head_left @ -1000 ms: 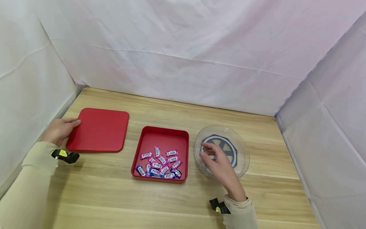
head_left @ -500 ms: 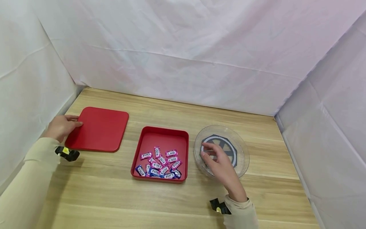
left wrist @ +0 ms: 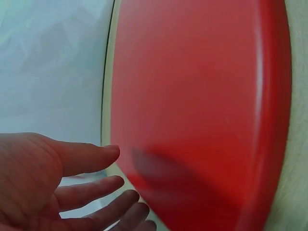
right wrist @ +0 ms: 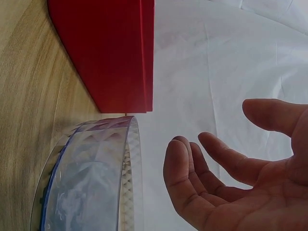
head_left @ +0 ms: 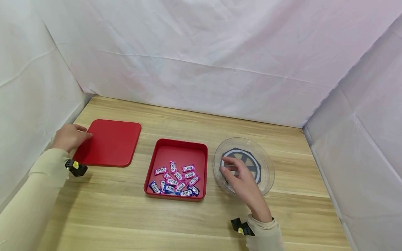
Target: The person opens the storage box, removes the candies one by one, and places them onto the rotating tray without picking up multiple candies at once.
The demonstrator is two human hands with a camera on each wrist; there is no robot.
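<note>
My left hand (head_left: 69, 137) is at the left edge of a flat red lid (head_left: 108, 143) on the table. In the left wrist view, its thumb and loosely extended fingers stand beside the lid's edge, with a gap between thumb and fingers. My right hand (head_left: 243, 177) hovers over the near-left part of a clear round bowl (head_left: 267, 167). The right wrist view shows its fingers loosely bent, thumb apart, nothing held. Between the hands stands an open red square box (head_left: 176, 151), with several pink and blue wrapped candies (head_left: 172, 181) mostly in its near half.
A dark octagonal pattern with a pale ring (head_left: 242, 164) shows through the bowl. White cloth walls (head_left: 201, 62) enclose the wooden table (head_left: 125, 216) at the back and both sides. Each wrist wears a black strap device (head_left: 76, 168).
The left hand has shifted slightly right and away from me, and its hold on the lid has come loose. The lid has moved a little. The right hand stays nearly still.
</note>
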